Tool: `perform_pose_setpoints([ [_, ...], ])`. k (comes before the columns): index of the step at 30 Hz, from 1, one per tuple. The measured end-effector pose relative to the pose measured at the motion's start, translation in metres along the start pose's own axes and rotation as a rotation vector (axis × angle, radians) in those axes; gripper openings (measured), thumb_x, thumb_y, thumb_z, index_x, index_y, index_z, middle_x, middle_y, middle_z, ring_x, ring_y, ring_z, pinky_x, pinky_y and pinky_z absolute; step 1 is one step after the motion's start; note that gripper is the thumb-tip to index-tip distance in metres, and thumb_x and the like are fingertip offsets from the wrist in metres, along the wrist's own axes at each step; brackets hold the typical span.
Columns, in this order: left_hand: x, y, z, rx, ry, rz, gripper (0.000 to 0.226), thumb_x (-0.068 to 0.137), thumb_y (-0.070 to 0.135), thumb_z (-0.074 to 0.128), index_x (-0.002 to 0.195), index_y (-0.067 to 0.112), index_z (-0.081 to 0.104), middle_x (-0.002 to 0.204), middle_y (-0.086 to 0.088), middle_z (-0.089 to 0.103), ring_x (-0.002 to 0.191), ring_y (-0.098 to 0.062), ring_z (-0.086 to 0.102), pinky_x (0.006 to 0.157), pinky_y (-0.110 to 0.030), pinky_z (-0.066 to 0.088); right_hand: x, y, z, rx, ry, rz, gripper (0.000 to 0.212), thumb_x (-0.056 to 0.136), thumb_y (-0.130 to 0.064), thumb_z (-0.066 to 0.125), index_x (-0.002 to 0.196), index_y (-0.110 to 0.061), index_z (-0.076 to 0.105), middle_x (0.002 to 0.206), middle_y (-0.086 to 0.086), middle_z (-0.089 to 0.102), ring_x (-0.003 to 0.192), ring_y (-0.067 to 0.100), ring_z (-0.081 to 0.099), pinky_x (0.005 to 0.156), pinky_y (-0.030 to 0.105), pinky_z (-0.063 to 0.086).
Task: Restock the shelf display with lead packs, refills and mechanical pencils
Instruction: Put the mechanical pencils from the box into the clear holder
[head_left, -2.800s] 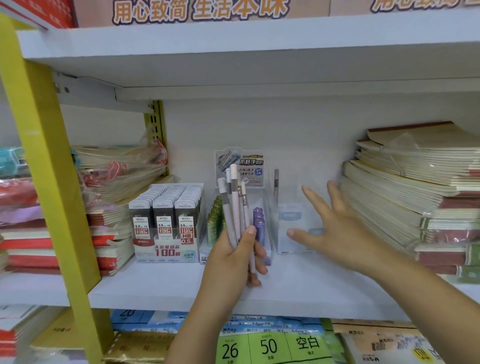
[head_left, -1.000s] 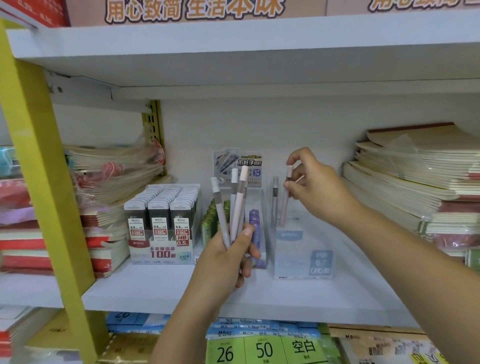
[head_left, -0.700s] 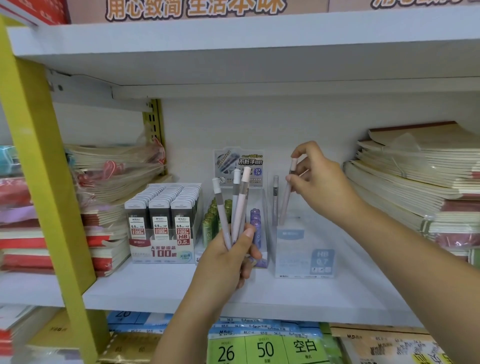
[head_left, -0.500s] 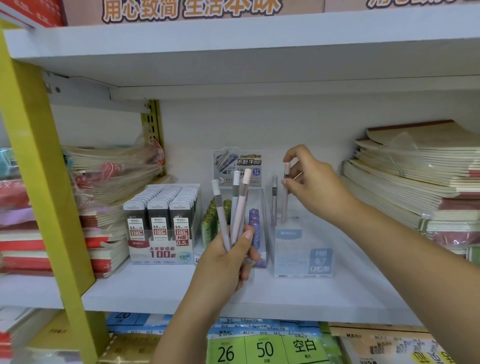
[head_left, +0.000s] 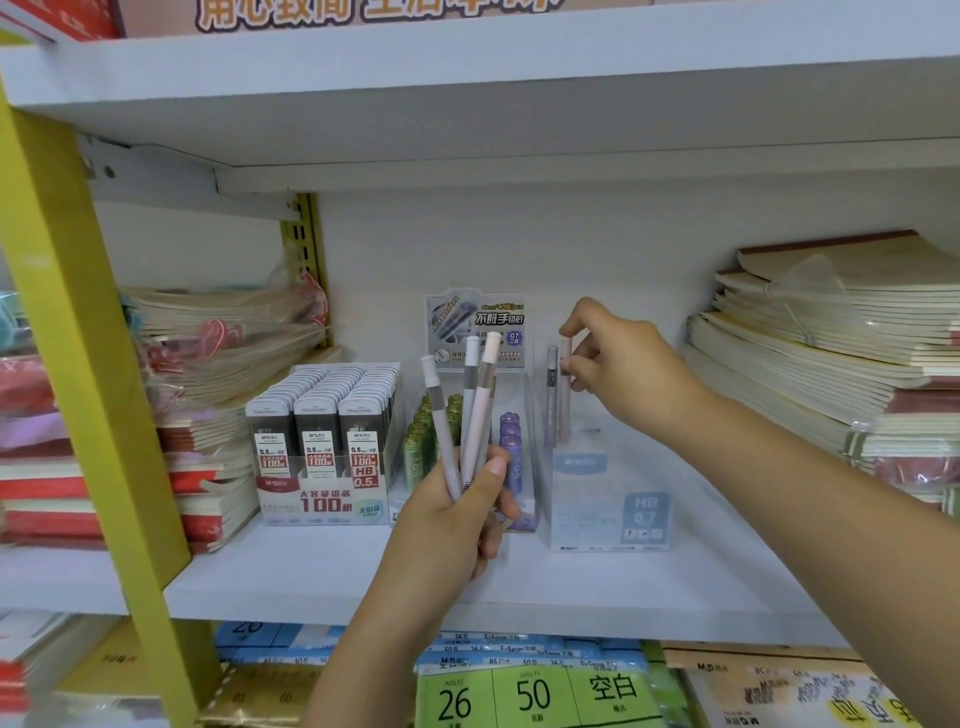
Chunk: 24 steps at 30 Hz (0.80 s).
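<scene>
My left hand (head_left: 453, 525) grips a small bunch of pale mechanical pencils (head_left: 470, 410), held upright in front of the shelf. My right hand (head_left: 621, 371) pinches the top of a pink pencil (head_left: 564, 384) standing at the back of a clear display box (head_left: 613, 499) marked HB 0.7. A grey pencil (head_left: 551, 395) stands beside it in the same box. Left of that box a clear tray holds green lead tubes (head_left: 421, 441) and purple lead tubes (head_left: 511, 441). Further left sits a box of 0.5 lead packs (head_left: 322, 436).
Stacks of notebooks (head_left: 831, 353) fill the shelf's right end, and wrapped notebooks (head_left: 218, 358) the left. A yellow upright (head_left: 88, 374) stands at the left front. The white shelf board (head_left: 519, 587) has room in front of the boxes. Packs lie on the shelf below.
My right hand has carried one pink pencil from the bunch to the clear box and lowered it in beside the grey one. My left hand stays put with the rest.
</scene>
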<state>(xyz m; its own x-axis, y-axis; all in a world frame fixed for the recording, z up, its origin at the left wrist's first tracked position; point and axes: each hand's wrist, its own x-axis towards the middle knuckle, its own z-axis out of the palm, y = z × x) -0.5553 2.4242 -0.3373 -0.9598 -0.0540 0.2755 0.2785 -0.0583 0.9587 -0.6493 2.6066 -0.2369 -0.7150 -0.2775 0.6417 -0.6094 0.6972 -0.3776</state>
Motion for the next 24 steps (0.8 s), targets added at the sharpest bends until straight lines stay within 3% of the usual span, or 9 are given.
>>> perform_pose_setpoints([
  [3,-0.001,0.001,0.000,-0.015,-0.007,0.005,0.020,0.096,0.043,0.056,0.093,0.030,0.070,0.070,-0.002,0.066,0.047,-0.011,0.043,0.041,-0.019,0.036,0.004,-0.001,0.000,-0.111,-0.015,-0.005,0.011,0.089,-0.008,0.060,0.098,-0.012,0.056,0.075,0.002,0.065,0.079,0.026,0.064,0.072,0.031,0.050],
  [8,-0.003,0.002,-0.001,-0.022,-0.010,0.011,0.019,0.097,0.041,0.056,0.095,0.029,0.070,0.070,-0.002,0.067,0.046,-0.011,0.044,0.040,-0.020,0.035,0.016,-0.003,-0.012,-0.254,-0.010,-0.019,0.020,0.091,-0.015,0.060,0.111,-0.011,0.065,0.098,0.007,0.066,0.094,0.025,0.061,0.074,0.024,0.039],
  [10,-0.003,0.002,-0.001,-0.024,-0.013,0.015,0.018,0.098,0.041,0.055,0.093,0.032,0.070,0.071,-0.002,0.066,0.046,-0.011,0.044,0.040,-0.020,0.035,0.019,-0.006,-0.014,-0.228,-0.009,-0.064,0.028,0.093,-0.019,0.058,0.121,-0.015,0.061,0.110,0.003,0.064,0.100,0.021,0.059,0.081,0.024,0.040],
  [14,-0.002,0.002,0.000,-0.020,-0.014,0.022,0.018,0.097,0.041,0.055,0.088,0.036,0.070,0.069,-0.003,0.065,0.046,-0.010,0.047,0.040,-0.020,0.036,0.022,-0.007,-0.007,-0.262,-0.162,-0.064,0.039,0.091,-0.027,0.063,0.129,-0.021,0.057,0.125,-0.002,0.063,0.117,0.019,0.054,0.098,0.029,0.040],
  [18,-0.002,0.001,0.000,-0.049,-0.009,0.021,0.016,0.096,0.040,0.057,0.096,0.031,0.070,0.070,-0.003,0.065,0.044,-0.009,0.050,0.039,-0.019,0.035,0.024,-0.005,-0.004,-0.242,-0.090,-0.055,0.046,0.084,-0.022,0.073,0.127,-0.015,0.058,0.121,0.005,0.061,0.115,0.022,0.052,0.091,0.026,0.036],
  [24,-0.001,0.000,0.000,-0.036,-0.015,0.015,0.017,0.097,0.041,0.056,0.089,0.038,0.071,0.069,-0.002,0.065,0.045,-0.010,0.045,0.039,-0.019,0.035,0.019,0.000,-0.001,-0.250,-0.086,-0.092,0.034,0.083,-0.026,0.073,0.114,-0.015,0.065,0.118,0.006,0.059,0.113,0.023,0.052,0.095,0.030,0.038],
])
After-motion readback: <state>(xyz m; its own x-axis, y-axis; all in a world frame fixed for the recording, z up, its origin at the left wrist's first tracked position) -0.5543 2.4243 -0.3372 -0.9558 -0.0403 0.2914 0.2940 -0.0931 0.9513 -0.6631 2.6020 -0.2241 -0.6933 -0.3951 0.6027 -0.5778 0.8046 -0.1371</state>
